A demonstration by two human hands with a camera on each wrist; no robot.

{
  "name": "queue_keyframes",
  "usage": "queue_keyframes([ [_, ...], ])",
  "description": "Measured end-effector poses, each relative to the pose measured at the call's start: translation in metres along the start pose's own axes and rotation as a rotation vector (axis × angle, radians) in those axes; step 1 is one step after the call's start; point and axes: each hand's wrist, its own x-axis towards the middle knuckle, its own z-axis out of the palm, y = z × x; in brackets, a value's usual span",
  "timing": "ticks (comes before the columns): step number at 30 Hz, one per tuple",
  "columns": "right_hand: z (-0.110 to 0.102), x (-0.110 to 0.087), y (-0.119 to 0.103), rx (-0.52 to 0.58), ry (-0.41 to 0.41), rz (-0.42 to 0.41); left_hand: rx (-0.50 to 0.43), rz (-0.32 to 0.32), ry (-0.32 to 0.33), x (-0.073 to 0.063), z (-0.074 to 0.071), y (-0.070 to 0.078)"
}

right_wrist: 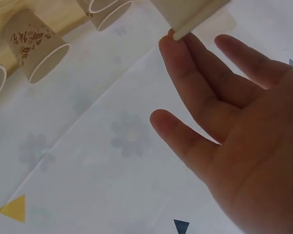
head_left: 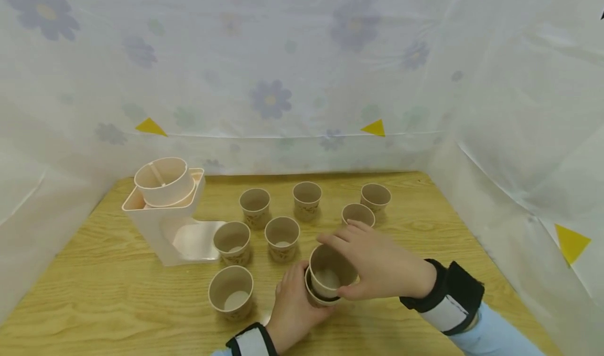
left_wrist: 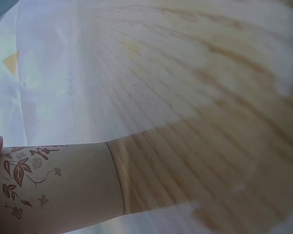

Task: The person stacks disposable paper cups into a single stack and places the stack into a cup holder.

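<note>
Head view: over the wooden bench [head_left: 118, 303], the left hand [head_left: 294, 309] is curling its fingers round an outer paper cup [head_left: 321, 302], and an inner paper cup [head_left: 325, 277] is sitting inside it, tilted a little, with a dark gap showing between the two rims. The right hand [head_left: 377, 264] is spanning the inner cup from above; its fingers are reaching out nearly straight, touching the rim, and I cannot tell how hard the thumb is pressing.

Both cups are looking light and thin-walled to me, springy at the rim and easy to dent, with a dry surface that is probably not slipping much. The outer one is likely asking for a gentle grip low on its printed side, as the left hand is giving it; the inner one seems best taken by its rolled rim, without squeezing.

Apart from the inner cup, I am seeing nothing inside the outer one. Seven loose cups [head_left: 282, 239] are standing upright beyond and to the left; those whose floors are showing look bare, while one near the right hand is partly hiding. At the far left, a pale plastic holder [head_left: 165, 230] is carrying a round tub [head_left: 162, 194], and a thin bar is crossing inside that tub.
</note>
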Motion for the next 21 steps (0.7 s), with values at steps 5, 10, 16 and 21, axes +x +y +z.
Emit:
queue_keyframes([
  [5, 0.011, 0.002, 0.000, 0.021, -0.035, 0.000, 0.007, -0.008, 0.001, 0.000, 0.001, -0.001],
  [10, 0.023, 0.002, 0.001, 0.012, -0.047, -0.010, 0.021, -0.006, 0.005, -0.001, 0.002, 0.000],
  [16, 0.031, 0.003, 0.000, -0.001, -0.080, 0.007, 0.032, 0.010, 0.011, -0.001, 0.001, 0.001],
  [21, 0.036, 0.003, 0.005, 0.009, -0.065, 0.011, 0.005, -0.005, -0.004, -0.001, -0.001, 0.001],
])
